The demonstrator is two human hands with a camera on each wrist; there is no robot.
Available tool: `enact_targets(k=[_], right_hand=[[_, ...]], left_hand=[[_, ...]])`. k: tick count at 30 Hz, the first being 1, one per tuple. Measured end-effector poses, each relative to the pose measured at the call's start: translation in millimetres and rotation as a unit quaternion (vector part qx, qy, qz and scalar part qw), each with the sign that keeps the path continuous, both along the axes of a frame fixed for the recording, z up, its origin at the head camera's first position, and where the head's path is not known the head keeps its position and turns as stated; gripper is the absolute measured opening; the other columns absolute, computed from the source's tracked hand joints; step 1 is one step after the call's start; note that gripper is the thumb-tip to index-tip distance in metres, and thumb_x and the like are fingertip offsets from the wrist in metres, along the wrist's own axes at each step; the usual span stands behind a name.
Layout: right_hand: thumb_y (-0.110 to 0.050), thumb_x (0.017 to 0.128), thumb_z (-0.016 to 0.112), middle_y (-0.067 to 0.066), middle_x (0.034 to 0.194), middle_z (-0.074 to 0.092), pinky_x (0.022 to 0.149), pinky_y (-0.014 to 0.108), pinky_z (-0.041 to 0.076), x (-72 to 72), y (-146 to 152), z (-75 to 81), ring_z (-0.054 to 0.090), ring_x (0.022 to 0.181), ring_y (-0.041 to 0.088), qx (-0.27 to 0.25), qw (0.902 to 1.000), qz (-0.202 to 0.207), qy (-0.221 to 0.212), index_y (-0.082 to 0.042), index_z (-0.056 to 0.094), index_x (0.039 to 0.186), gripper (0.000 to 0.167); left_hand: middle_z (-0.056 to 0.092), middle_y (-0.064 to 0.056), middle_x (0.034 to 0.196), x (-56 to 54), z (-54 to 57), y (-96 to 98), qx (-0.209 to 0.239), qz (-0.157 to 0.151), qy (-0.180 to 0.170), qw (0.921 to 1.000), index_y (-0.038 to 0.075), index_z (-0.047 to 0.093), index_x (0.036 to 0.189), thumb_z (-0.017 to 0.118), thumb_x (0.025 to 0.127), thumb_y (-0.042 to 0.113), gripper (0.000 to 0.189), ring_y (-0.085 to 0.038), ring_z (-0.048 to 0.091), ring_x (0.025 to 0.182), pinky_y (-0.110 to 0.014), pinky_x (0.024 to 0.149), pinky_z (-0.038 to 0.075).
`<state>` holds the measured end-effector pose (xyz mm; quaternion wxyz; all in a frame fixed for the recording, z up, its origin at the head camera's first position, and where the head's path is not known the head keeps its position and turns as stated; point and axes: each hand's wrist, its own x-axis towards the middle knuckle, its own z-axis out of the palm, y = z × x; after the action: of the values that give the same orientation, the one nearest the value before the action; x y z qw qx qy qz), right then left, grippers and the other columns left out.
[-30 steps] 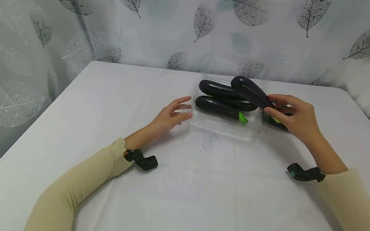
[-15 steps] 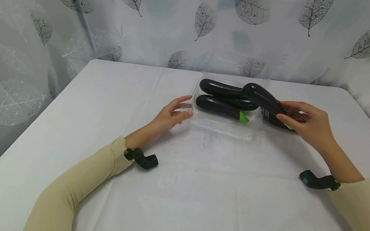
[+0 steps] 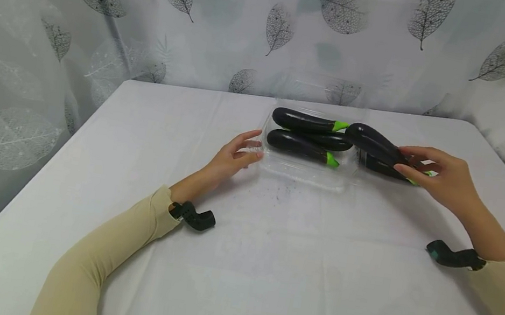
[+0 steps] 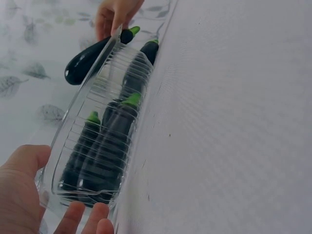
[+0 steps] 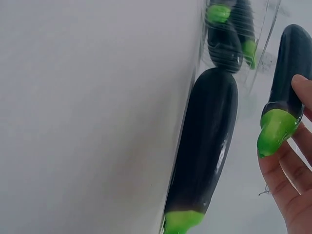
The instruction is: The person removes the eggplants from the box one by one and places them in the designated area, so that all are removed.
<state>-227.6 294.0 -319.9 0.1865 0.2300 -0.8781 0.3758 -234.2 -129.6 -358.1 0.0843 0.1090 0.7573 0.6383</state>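
My right hand [image 3: 450, 179] pinches a dark purple eggplant [image 3: 374, 142] near its green stem end and holds it raised, tilted, right of the clear plastic container [image 3: 308, 175]. Below it another eggplant [image 5: 204, 141] lies on the table, its rounded tip close to the container's right side. Inside the container lie three eggplants: a back one [image 3: 304, 120], a front one [image 3: 295, 145] and one between them [image 3: 335, 141], partly covered. At the container's left end my left hand [image 3: 227, 159] holds the wall, thumb [image 4: 34, 158] at the rim and fingers [image 4: 95, 217] lower down.
The container's transparent lid [image 3: 323, 89] stands up at the back. A white cloth covers the table [image 3: 265, 268]. Leaf-patterned curtains [image 3: 234, 18] hang behind and at both sides. Black wrist mounts [image 3: 196, 220] sit at both cuffs.
My right hand has moved right and toward me with its eggplant, away from above the container. The back eggplant's green stem has come into sight. My left hand has stayed in place.
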Motion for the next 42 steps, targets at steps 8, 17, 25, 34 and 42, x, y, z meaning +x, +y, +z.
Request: enact_targets(k=[8, 17, 25, 34, 42], right_hand=[[0.005, 0.078, 0.077, -0.032, 0.100, 0.061, 0.074, 0.002, 0.042, 5.7, 16.5, -1.6, 0.055, 0.083, -0.009, 0.021, 0.9997, 0.002, -0.012, 0.001, 0.069, 0.115, 0.038], [0.000, 0.080, 0.077, -0.035, 0.099, 0.058, 0.073, 0.001, 0.040, 8.4, 26.2, 1.0, 0.053, 0.084, -0.011, 0.046, 0.9972, -0.009, -0.059, -0.001, 0.068, 0.116, 0.037], [-0.008, 0.084, 0.077, -0.038, 0.098, 0.056, 0.069, 0.003, 0.040, 9.8, 38.6, 2.3, 0.053, 0.082, -0.014, 0.075, 0.9923, -0.026, -0.095, -0.002, 0.066, 0.119, 0.037], [-0.007, 0.083, 0.077, -0.037, 0.098, 0.055, 0.067, 0.005, 0.041, 8.2, 52.4, 0.4, 0.052, 0.082, -0.014, 0.084, 0.9899, -0.030, -0.111, 0.000, 0.065, 0.119, 0.038], [-0.008, 0.082, 0.078, -0.029, 0.089, 0.060, 0.061, 0.012, 0.045, 9.3, 60.0, 0.9, 0.057, 0.076, -0.009, 0.097, 0.9855, -0.038, -0.134, 0.000, 0.067, 0.117, 0.037]], left_hand=[[0.050, -0.005, 0.142, 0.3, 2.0, 0.2, 0.001, 0.000, -0.001, 1.0000, 0.027, 0.040, 0.149, 0.063, 0.096, 0.020, 0.058, -0.024, 0.057, 0.117, -0.028, 0.084, 0.043], [0.051, -0.008, 0.141, -0.4, 0.7, -0.2, 0.015, 0.002, -0.001, 0.9999, 0.025, 0.040, 0.149, 0.063, 0.096, 0.016, 0.058, -0.024, 0.057, 0.116, -0.030, 0.084, 0.042], [0.051, -0.008, 0.140, -0.9, 0.2, 0.8, 0.014, 0.003, 0.002, 0.9999, 0.024, 0.041, 0.148, 0.063, 0.096, 0.015, 0.057, -0.023, 0.057, 0.116, -0.029, 0.085, 0.043], [0.051, -0.009, 0.140, -0.5, 1.1, 0.4, 0.014, 0.005, 0.004, 0.9999, 0.022, 0.040, 0.149, 0.063, 0.096, 0.014, 0.058, -0.022, 0.058, 0.113, -0.028, 0.083, 0.042], [0.050, -0.010, 0.142, 0.5, 1.1, 0.6, 0.015, -0.001, 0.005, 0.9999, 0.023, 0.040, 0.149, 0.062, 0.096, 0.015, 0.058, -0.024, 0.057, 0.115, -0.028, 0.083, 0.043]])
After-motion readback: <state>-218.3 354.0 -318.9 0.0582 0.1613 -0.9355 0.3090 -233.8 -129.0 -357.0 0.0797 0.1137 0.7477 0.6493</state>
